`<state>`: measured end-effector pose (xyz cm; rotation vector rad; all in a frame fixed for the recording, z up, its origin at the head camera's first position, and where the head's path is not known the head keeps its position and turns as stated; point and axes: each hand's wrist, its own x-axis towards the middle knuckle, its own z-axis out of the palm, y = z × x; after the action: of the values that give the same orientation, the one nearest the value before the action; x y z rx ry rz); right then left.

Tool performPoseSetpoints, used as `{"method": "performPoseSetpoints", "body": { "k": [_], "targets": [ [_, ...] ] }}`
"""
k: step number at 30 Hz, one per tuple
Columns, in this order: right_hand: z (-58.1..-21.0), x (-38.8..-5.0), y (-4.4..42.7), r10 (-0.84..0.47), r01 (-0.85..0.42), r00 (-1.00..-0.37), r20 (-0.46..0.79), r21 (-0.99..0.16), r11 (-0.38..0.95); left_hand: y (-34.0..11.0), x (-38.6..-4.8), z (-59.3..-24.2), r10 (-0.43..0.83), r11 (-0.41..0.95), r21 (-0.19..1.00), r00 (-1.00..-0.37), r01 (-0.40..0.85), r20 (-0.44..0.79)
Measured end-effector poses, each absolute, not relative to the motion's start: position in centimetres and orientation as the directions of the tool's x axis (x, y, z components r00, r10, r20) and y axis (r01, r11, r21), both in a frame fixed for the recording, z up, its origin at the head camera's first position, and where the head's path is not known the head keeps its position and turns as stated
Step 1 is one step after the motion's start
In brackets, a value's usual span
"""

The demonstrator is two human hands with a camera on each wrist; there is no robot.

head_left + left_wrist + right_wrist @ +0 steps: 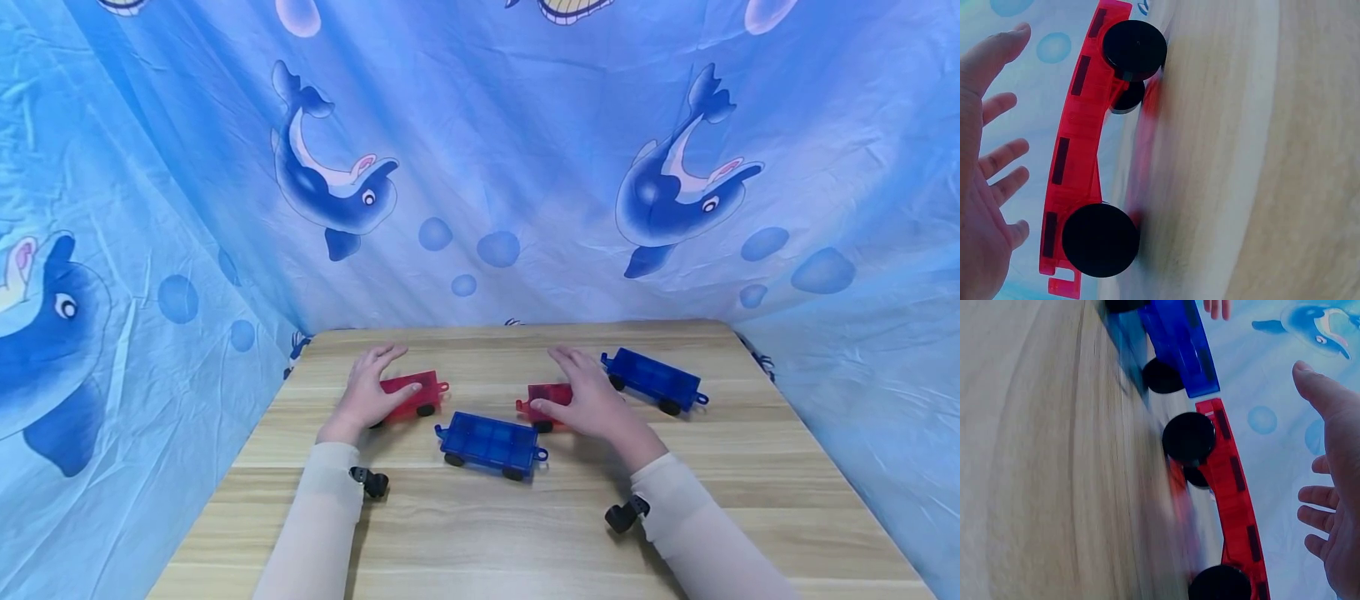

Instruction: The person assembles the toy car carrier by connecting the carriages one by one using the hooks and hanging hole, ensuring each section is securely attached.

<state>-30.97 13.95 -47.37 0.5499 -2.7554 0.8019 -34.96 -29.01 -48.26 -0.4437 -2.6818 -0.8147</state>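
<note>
Over the left red toy wagon (423,387), which has black wheels and end hooks, hovers my left hand (366,393), its fingers spread. The left wrist view shows a gap between those fingers and the red wagon (1072,137). My right hand (592,398) hangs above a second red wagon (542,397), covering part of it in the head view. Its loosely bent fingers are apart from that wagon (1233,494) in the right wrist view. A blue wagon (491,442) stands nearer, between the two red ones. Neither hand holds anything.
Another blue wagon (654,379) stands behind and right of my right hand. All the wagons are on a wood-grain table (450,542). Blue cloth (480,167) printed with dolphins hangs behind the table and along both sides.
</note>
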Motion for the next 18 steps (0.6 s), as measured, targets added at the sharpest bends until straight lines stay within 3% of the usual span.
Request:
{"method": "performPoseSetpoints", "body": {
  "k": [10,18],
  "targets": [
    [-46.9,-29.8,12.5,-0.337,-0.451,-0.888,0.313,-0.444,0.774,-28.8,-34.7,-48.5,0.197,0.792,0.495,-0.917,0.357,0.347],
    [-46.8,-29.0,11.3,-0.371,-0.470,-0.882,0.290,-0.494,0.732,-28.9,-34.8,-48.6,0.237,0.791,0.473,-0.908,0.388,0.346]
  ]
}}
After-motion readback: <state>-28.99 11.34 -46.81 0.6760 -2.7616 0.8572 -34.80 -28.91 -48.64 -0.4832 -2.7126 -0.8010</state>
